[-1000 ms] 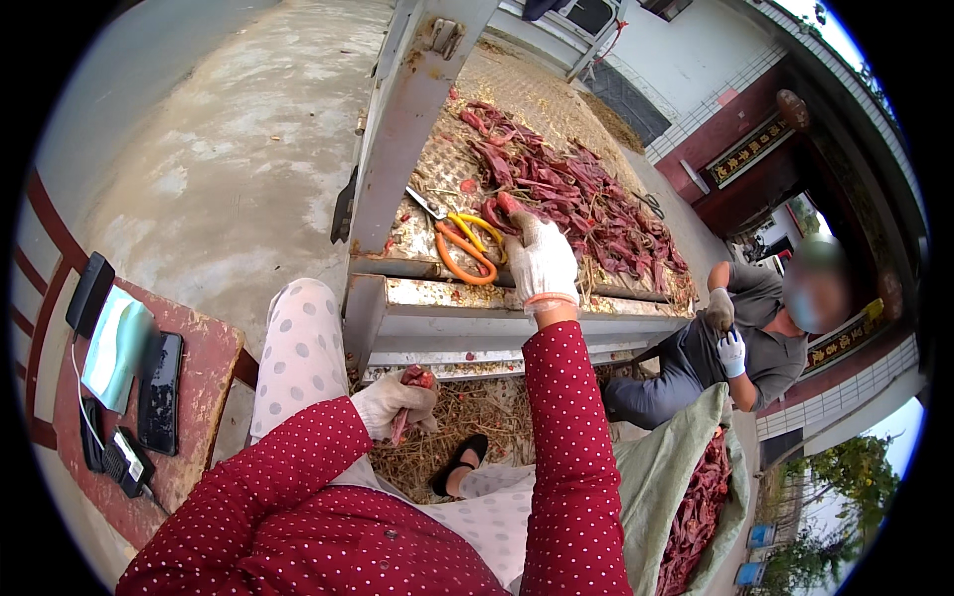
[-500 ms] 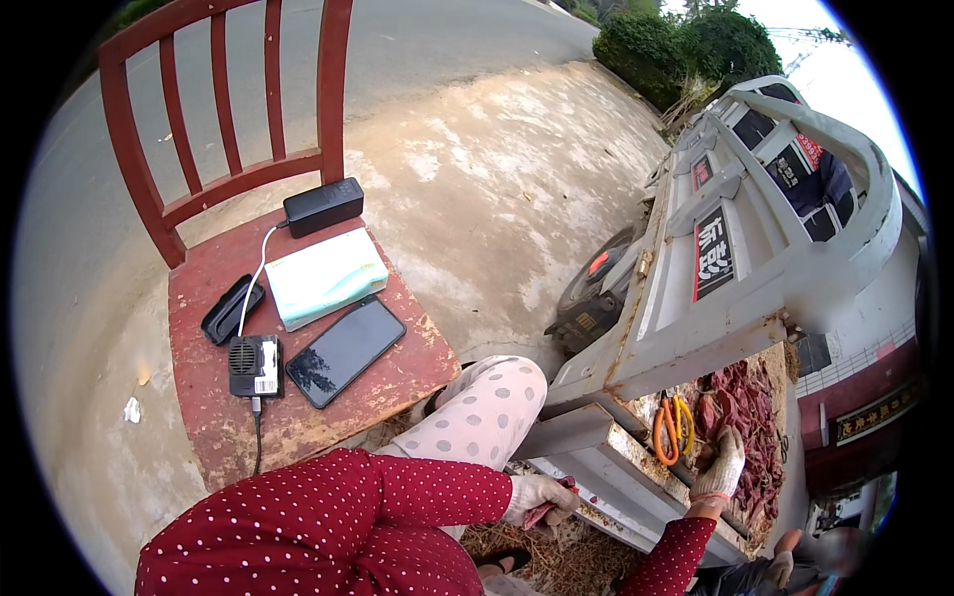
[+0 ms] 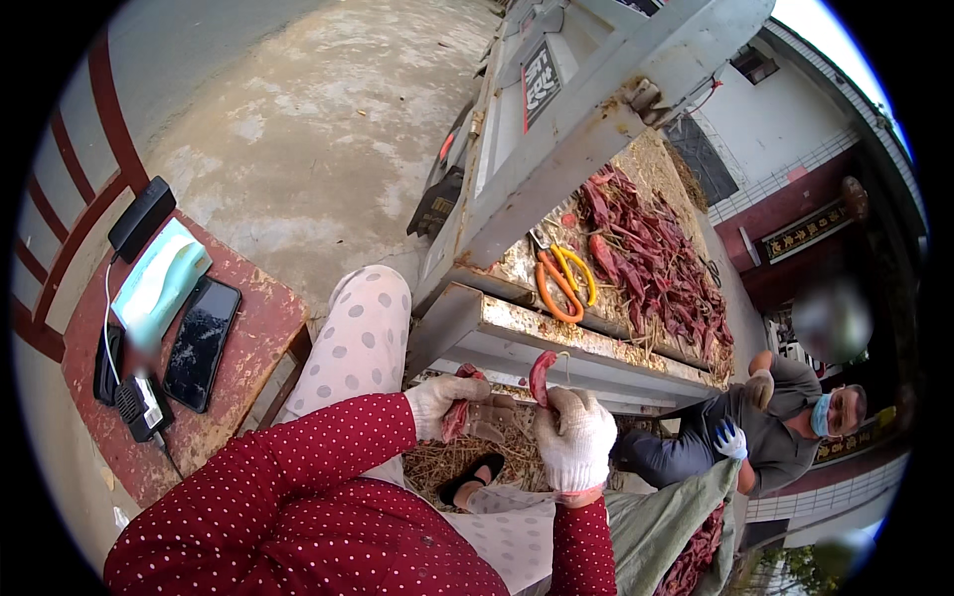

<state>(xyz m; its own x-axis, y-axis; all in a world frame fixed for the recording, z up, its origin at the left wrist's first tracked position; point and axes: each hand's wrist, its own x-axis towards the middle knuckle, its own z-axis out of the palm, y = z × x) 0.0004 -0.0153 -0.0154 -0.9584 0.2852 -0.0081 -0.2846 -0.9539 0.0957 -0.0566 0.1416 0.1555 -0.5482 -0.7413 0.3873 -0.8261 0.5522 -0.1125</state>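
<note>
In a knitted white glove, my left hand [image 3: 433, 405] is closed around a few dried red chili peppers [image 3: 455, 419] near my knee. Just to its right, my right hand [image 3: 576, 437], also gloved, pinches one curved red chili pepper [image 3: 542, 375] with its pale stem showing. The two hands are apart. Beyond them, a pile of dried red chili peppers [image 3: 656, 268] lies on the rusty truck bed [image 3: 507, 323]. Shears [image 3: 561, 283] with orange and yellow handles rest on the bed's near edge, beside the pile.
On the left, a red wooden chair [image 3: 268, 333] holds a phone [image 3: 202, 343], a tissue pack [image 3: 164, 283] and black devices. A grey side panel [image 3: 586, 119] rises above the bed. At right sits a masked person [image 3: 785, 412] in gloves, near a green sack [image 3: 651, 526] holding more chilies.
My right hand has come off the chili pile to beside my left, now with a chili pepper in it. The view has turned right, bringing the seated person and sack into sight.
</note>
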